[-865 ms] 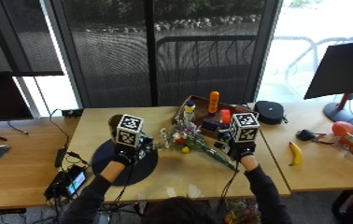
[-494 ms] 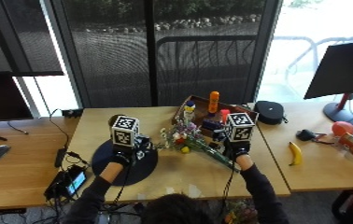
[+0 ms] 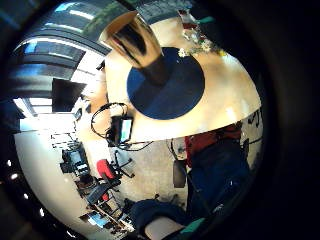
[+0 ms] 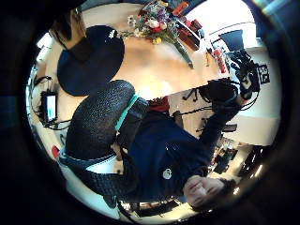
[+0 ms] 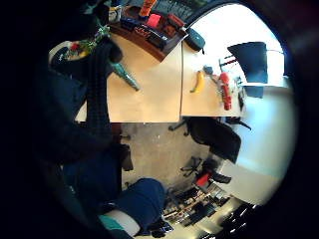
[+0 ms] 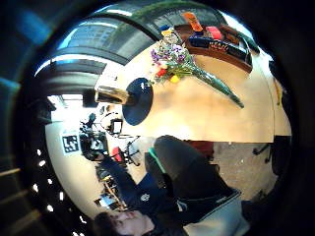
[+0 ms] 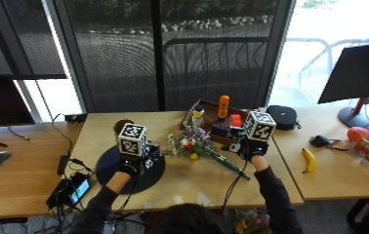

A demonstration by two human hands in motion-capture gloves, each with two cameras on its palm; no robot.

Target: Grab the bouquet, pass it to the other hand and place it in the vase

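A bouquet [image 7: 196,145] of mixed flowers with long green stems lies flat on the wooden table, its blooms toward the vase. The gold vase [image 7: 122,127] stands upright at the far edge of a round dark blue mat [image 7: 114,171]. My left hand [image 7: 135,162] hovers over the mat, just left of the blooms, and holds nothing. My right hand [image 7: 249,147] hovers to the right of the stems, fingers relaxed, apart from them. From the right thumb side palm view the bouquet [image 6: 173,63] and the vase [image 6: 112,93] lie well below the palm.
A wooden tray [image 7: 205,108] with bottles and small boxes sits just behind the bouquet. A black pouch [image 7: 282,117], a banana [image 7: 309,160] and red items lie to the right. A phone with cables [image 7: 74,191] is at the front left.
Both hands have shifted only slightly; the right hand has drifted a little farther from me. The bouquet and vase have not moved.
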